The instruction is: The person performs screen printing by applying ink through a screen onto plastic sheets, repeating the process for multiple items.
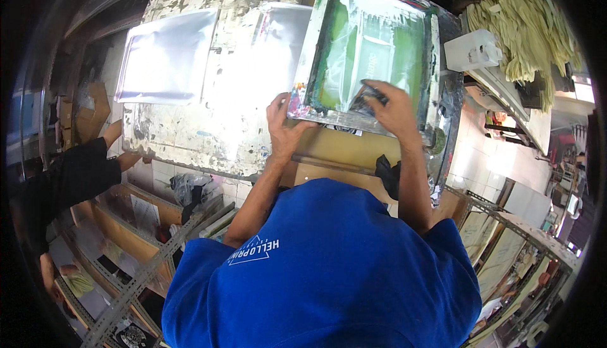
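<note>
A screen-printing frame (308, 44) lies on the worktable in front of me, its green mesh (408, 57) streaked with white ink, thickest along the far end. My left hand (284, 125) grips the frame's near left corner, fingers on the side and thumb along the near edge. Over the near part of the mesh, my right hand (393, 109) is closed on a small dark squeegee (367, 93), partly hidden by the fingers. Left of the frame, shiny plastic-covered sheets (165, 57) lie flat; another sheet (281, 35) is partly under the frame's left side.
A white plastic jug (471, 50) stands right of the frame, below hanging yellowish cloths (521, 19). The paint-stained worktable (183, 130) extends left, where another person's dark sleeve (76, 174) shows. Metal shelving (136, 285) stands at lower left, with racks (506, 240) at lower right.
</note>
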`<action>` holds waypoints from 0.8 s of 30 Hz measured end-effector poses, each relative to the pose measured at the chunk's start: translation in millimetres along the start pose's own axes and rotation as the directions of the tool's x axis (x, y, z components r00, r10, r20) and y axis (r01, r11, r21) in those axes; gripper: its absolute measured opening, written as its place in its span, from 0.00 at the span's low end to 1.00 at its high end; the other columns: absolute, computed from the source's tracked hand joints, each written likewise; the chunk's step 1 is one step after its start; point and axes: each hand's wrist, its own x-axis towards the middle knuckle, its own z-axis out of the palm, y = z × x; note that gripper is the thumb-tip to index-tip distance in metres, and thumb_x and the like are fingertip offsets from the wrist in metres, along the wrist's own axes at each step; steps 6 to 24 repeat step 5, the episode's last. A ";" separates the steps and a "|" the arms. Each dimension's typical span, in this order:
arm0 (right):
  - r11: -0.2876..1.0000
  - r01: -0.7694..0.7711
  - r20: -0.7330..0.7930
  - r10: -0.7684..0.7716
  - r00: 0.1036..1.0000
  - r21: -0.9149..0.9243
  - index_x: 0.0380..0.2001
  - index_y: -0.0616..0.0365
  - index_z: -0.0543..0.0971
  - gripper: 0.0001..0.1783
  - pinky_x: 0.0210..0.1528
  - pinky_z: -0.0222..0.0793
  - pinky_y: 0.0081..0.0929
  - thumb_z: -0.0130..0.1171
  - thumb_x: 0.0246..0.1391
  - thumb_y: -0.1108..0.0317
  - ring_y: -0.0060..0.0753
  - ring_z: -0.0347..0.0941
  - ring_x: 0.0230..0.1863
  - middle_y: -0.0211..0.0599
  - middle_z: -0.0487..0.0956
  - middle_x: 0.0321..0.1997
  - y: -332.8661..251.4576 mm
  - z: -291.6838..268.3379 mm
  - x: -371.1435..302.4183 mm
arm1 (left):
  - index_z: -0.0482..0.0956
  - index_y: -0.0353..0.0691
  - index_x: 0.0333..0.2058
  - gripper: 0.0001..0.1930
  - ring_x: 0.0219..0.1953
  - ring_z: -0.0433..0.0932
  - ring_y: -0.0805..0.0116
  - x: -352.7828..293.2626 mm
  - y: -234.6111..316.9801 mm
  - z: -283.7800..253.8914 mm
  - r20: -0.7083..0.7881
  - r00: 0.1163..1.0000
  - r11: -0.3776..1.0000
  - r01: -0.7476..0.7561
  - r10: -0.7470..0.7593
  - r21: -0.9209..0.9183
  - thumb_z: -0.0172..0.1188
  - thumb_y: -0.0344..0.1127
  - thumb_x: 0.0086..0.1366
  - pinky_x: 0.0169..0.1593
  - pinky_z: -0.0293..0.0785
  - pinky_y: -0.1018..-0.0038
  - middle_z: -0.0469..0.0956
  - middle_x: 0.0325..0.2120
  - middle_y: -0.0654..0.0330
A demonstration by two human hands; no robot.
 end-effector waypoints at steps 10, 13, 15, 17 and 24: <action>0.789 -0.050 0.183 0.203 0.962 -0.612 0.71 0.40 0.68 0.45 0.76 0.43 0.53 0.74 0.49 0.61 0.43 0.63 0.73 0.49 0.73 0.69 -4.2 26.5 -6.5 | 0.82 0.40 0.54 0.42 0.62 0.65 0.48 -7.1 -13.2 4.4 -0.012 0.997 0.918 -0.066 0.077 0.391 0.81 0.54 0.40 0.64 0.58 0.52 0.70 0.61 0.51; 0.789 -0.050 0.183 0.203 0.962 -0.612 0.71 0.40 0.68 0.45 0.76 0.43 0.53 0.74 0.49 0.61 0.43 0.63 0.73 0.49 0.73 0.69 -4.2 26.5 -6.5 | 0.82 0.40 0.54 0.42 0.62 0.65 0.48 -7.1 -13.2 4.4 -0.012 0.997 0.918 -0.066 0.077 0.391 0.81 0.54 0.40 0.64 0.58 0.52 0.70 0.61 0.51; 0.789 -0.050 0.183 0.203 0.962 -0.612 0.71 0.40 0.68 0.45 0.76 0.43 0.53 0.74 0.49 0.61 0.43 0.63 0.73 0.49 0.73 0.69 -4.2 26.5 -6.5 | 0.82 0.40 0.54 0.42 0.62 0.65 0.48 -7.1 -13.2 4.4 -0.012 0.997 0.918 -0.066 0.077 0.391 0.81 0.54 0.40 0.64 0.58 0.52 0.70 0.61 0.51; 0.789 -0.050 0.183 0.203 0.962 -0.612 0.71 0.40 0.68 0.45 0.76 0.43 0.53 0.74 0.49 0.61 0.43 0.63 0.73 0.49 0.73 0.69 -4.2 26.5 -6.5 | 0.82 0.40 0.54 0.42 0.62 0.65 0.48 -7.1 -13.2 4.4 -0.012 0.997 0.918 -0.066 0.077 0.391 0.81 0.54 0.40 0.64 0.58 0.52 0.70 0.61 0.51; 0.789 -0.050 0.183 0.203 0.962 -0.612 0.71 0.40 0.68 0.45 0.76 0.43 0.53 0.74 0.49 0.61 0.43 0.63 0.73 0.49 0.73 0.69 -4.2 26.5 -6.5 | 0.82 0.40 0.54 0.42 0.62 0.65 0.48 -7.1 -13.2 4.4 -0.012 0.997 0.918 -0.066 0.077 0.391 0.81 0.54 0.40 0.64 0.58 0.52 0.70 0.61 0.51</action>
